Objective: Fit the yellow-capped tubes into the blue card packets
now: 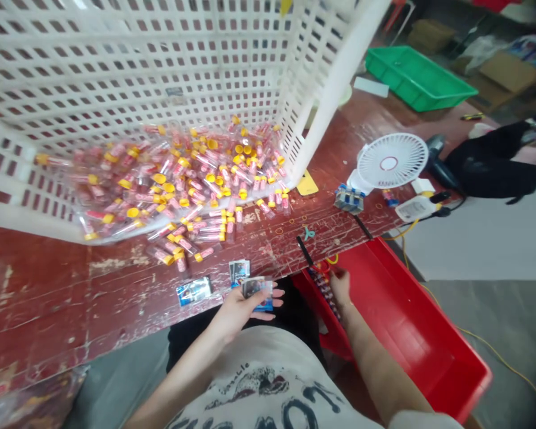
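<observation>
My left hand (245, 304) is at the table's front edge, its thumb pressing a small stack of printed cards or packets (257, 290) against the outstretched fingers. Just behind it lies a similar small stack (239, 272), and to the left a blue and silver packet (193, 291) rests flat. My right hand (340, 287) reaches down at the near left side of the red bin (411, 316). Its fingers are bent beside red and yellow loops (325, 264) and a row of small colourful items (325, 292); what the fingertips hold is hidden.
A white perforated basket (312, 119), tipped toward me, spills several clear tubes (205, 185) with yellow caps and pink contents onto the red table (36, 286). At right stand a white fan (393, 159), a bundle of packets (349, 199), a power strip (415, 208) and a green tray (420, 77).
</observation>
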### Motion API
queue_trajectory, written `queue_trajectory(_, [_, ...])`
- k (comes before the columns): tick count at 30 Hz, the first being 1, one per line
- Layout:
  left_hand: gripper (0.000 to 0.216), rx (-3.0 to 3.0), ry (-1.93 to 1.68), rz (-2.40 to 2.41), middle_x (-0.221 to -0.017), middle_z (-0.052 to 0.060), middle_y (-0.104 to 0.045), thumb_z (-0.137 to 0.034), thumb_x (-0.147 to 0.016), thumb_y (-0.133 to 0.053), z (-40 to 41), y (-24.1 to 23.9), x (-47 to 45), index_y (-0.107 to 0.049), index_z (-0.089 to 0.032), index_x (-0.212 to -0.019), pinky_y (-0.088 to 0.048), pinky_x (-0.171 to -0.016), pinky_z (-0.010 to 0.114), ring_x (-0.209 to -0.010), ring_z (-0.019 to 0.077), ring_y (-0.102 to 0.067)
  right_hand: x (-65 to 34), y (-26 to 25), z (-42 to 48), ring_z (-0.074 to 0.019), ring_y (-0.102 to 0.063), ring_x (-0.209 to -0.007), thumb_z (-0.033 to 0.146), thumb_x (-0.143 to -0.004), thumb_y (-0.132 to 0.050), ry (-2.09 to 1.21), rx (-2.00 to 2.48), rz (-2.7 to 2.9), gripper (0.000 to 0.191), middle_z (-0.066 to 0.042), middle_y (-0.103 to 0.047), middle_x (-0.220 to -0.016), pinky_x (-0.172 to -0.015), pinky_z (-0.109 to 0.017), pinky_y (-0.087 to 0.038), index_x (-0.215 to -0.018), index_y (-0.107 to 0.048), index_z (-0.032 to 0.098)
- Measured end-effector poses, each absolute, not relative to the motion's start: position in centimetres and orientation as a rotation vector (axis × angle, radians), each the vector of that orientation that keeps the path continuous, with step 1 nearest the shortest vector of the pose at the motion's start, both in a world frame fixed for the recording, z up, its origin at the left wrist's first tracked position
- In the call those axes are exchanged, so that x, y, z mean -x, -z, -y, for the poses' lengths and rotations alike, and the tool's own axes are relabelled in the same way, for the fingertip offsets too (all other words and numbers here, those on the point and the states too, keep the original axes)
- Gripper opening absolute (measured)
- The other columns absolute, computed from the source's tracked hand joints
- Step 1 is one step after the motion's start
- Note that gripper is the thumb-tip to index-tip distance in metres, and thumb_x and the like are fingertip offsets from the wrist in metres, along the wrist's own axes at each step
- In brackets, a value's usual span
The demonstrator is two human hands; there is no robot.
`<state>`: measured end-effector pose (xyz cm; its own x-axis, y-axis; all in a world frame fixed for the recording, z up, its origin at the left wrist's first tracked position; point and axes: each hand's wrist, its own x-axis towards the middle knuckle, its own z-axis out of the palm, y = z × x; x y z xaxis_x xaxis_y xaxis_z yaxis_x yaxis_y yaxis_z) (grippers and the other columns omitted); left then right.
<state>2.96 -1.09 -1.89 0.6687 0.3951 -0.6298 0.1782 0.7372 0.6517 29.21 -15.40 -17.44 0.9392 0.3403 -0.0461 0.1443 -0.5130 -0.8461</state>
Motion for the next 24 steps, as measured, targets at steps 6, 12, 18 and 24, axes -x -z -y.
queue_trajectory(6, [0.044, -0.794, -0.185, -0.881, -0.099, 0.017, -0.073, -0.048, -0.069, -0.073, 0.3, 2.0, -2.7, -0.068, -0.012, -0.094, -0.057, -0.066, 0.035, -0.085, 0.0263, -0.07, -25.6, 10.7, 13.8, -0.0271, -0.057, -0.082, 0.033, -0.078, -0.06, -0.07, 1.972, 0.686, 0.014, -0.007, -0.056, -0.088, -0.074, -0.044, -0.047, -0.087, -0.05, 0.029])
queue_trajectory(12, [0.038, -0.788, -0.272, -0.894, -0.099, 0.014, -0.072, -0.044, -0.072, -0.072, -0.6, 1.4, -1.6, -0.069, -0.012, -0.091, -0.057, -0.066, 0.031, -0.086, 0.0236, -0.07, -23.4, 6.3, -3.1, -0.0272, -0.052, -0.1, 0.026, -0.083, -0.052, -0.095, 1.959, 1.418, 0.009, -0.012, -0.06, -0.097, -0.093, -0.046, -0.041, -0.089, -0.052, 0.019])
queue_trajectory(18, [0.038, -0.712, -0.418, -1.038, -0.073, 0.008, -0.072, -0.04, -0.061, -0.081, -0.9, 1.1, -0.6, -0.067, -0.012, -0.083, -0.057, -0.057, 0.028, -0.067, 0.0194, -0.069, -21.6, 6.7, -7.1, -0.0313, -0.055, -0.096, 0.021, -0.081, -0.05, -0.294, 1.984, 1.386, 0.009, -0.015, -0.06, -0.089, -0.086, -0.052, -0.043, -0.089, -0.049, 0.016])
queue_trajectory(24, [0.043, -0.748, -0.447, -1.043, -0.064, 0.002, -0.069, -0.035, -0.052, -0.086, -1.5, 1.1, -0.7, -0.067, -0.012, -0.083, -0.056, -0.054, 0.026, -0.054, 0.0153, -0.066, -20.4, 2.6, -2.1, -0.0169, -0.066, -0.075, 0.036, -0.085, -0.055, -0.916, 1.48, 1.131, 0.04, -0.001, -0.061, -0.09, -0.072, -0.037, -0.056, -0.117, -0.033, 0.027])
